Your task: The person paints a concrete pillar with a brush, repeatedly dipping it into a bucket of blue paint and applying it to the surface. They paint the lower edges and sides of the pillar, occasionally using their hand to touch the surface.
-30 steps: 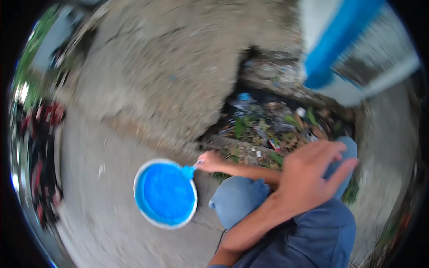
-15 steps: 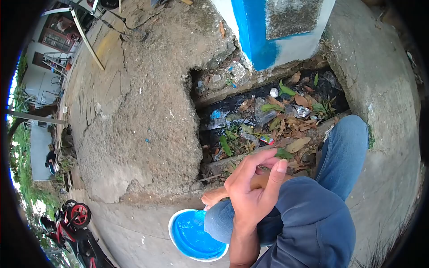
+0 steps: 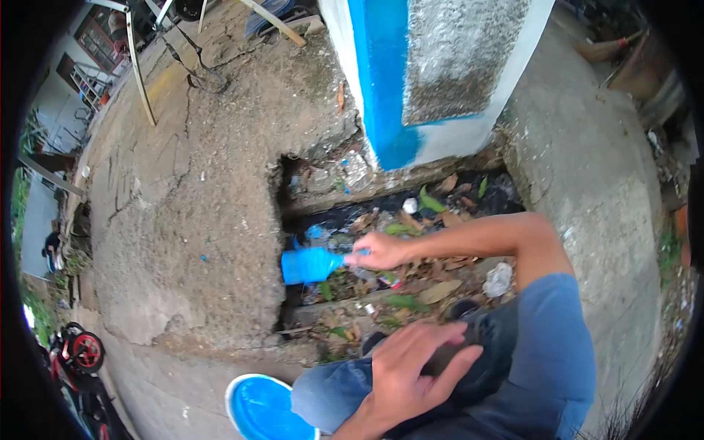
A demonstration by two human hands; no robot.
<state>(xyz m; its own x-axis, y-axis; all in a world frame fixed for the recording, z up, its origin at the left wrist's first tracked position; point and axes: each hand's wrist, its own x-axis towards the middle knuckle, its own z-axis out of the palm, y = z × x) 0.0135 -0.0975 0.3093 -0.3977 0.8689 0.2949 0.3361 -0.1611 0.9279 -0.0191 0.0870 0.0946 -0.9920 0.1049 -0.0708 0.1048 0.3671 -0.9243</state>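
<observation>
My right hand [image 3: 381,251] grips the handle of a wide paintbrush [image 3: 306,265], its bristles loaded with blue paint. Arm stretched across from the right, I hold the brush over the left end of a litter-filled drain gap. Below it, my left hand [image 3: 414,367] hangs over my knees, thumb and fingers apart, apparently holding nothing. A white-rimmed tub [image 3: 230,396] of blue paint [image 3: 265,405] stands beside my knee, partly cut off by the frame. Past the drain rises a pillar [image 3: 389,88], its face partly painted blue, with white edges and a rough grey panel.
Dry leaves [image 3: 440,291] and a crumpled plastic bag [image 3: 498,279] lie in and along the drain. Broken concrete [image 3: 213,220] borders it on the left. A red-wheeled motorbike [image 3: 84,356] and a wooden bar [image 3: 275,22] are farther off.
My right hand has lifted the brush from the paint tub and swung it up over the drain. My left hand has dropped lower and its fingers have spread. The view has shifted.
</observation>
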